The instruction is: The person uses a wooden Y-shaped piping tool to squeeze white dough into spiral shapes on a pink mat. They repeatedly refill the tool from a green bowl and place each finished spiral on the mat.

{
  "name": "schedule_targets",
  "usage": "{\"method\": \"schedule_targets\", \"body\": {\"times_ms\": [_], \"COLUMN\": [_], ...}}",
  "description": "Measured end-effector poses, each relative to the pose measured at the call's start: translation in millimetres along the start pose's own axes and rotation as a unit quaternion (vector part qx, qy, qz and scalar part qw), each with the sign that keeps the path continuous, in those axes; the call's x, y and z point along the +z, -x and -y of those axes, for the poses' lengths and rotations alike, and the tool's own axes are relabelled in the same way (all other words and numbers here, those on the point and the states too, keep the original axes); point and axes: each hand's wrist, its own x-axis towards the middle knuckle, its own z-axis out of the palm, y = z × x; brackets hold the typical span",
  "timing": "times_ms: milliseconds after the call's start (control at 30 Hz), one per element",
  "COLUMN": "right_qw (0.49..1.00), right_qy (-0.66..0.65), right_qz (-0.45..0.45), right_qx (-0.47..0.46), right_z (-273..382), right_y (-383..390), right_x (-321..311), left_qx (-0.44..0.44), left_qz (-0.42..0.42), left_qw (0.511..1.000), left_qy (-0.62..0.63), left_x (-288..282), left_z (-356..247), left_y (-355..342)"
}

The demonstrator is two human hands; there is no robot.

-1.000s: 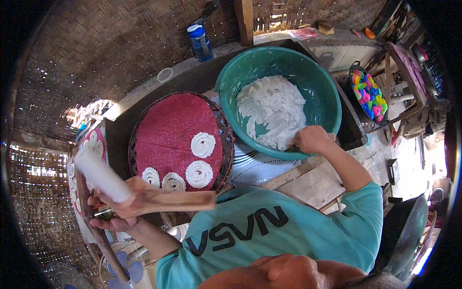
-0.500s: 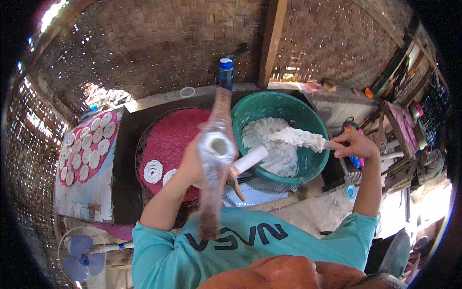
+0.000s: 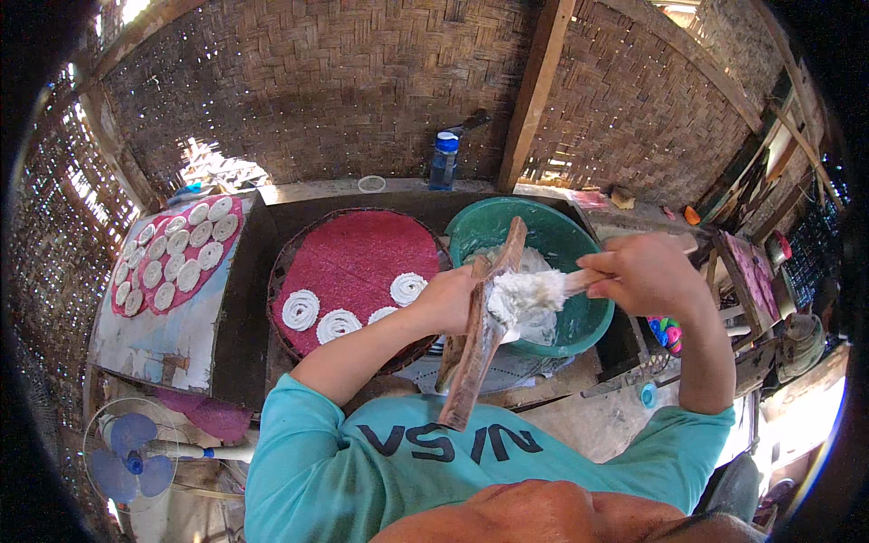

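My left hand [image 3: 454, 297] grips a long wooden press [image 3: 468, 380] with a second wooden piece beside it, held over the edge between the round tray and the basin. My right hand [image 3: 640, 279] holds a flat wooden paddle [image 3: 574, 281] whose tip carries white paste [image 3: 529, 291], which touches the top of the press and hides its opening. Behind them is the green basin [image 3: 576, 320] with more white paste. To the left, a round woven tray lined with pink mesh [image 3: 353, 249] bears several white coiled rounds [image 3: 300, 309].
At left, a slanted board [image 3: 140, 354] bears pink mesh with many white coils, above a blue fan [image 3: 132, 462]. A blue bottle [image 3: 443, 165] and clear ring [image 3: 371, 185] stand on the ledge by the woven wall [image 3: 317, 90]. Colourful pieces [image 3: 668, 332] lie at right.
The paddle, earlier down at the basin, came up loaded with paste and has moved left onto the press. The press was turned upright, its round opening uppermost, and now leans under the paste.
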Motion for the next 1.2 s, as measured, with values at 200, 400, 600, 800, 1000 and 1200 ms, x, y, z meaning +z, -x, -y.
{"method": "schedule_targets", "body": {"times_ms": [200,400,600,800,1000,1200], "right_qw": [0.96,0.889,0.932,0.977,0.996,0.986], "right_qy": [0.247,0.312,0.115,0.014,0.055,0.099], "right_qz": [-0.12,-0.289,-0.344,-0.203,-0.056,-0.127], "right_qx": [-0.046,-0.17,-0.008,0.064,0.049,-0.037], "right_z": [65.7,52.3,19.6,15.2,11.9,42.1], "right_y": [-21.8,-5.4,37.1,30.9,6.0,-24.3], "right_x": [37.3,58.4,16.5,14.8,10.0,32.4], "left_qx": [-0.063,-0.086,-0.033,0.002,-0.029,-0.032], "left_qz": [-0.018,0.024,-0.05,-0.023,-0.028,-0.025], "left_qw": [0.996,0.994,0.995,0.996,0.999,0.999], "left_qy": [0.065,0.068,0.075,0.089,0.022,-0.004], "left_x": [-8.0,-8.8,15.8,7.1,30.3,24.5], "left_z": [-12.7,17.6,83.7,35.8,38.0,29.2], "left_y": [-2.8,-11.9,-18.2,-15.6,-16.6,-16.9]}}
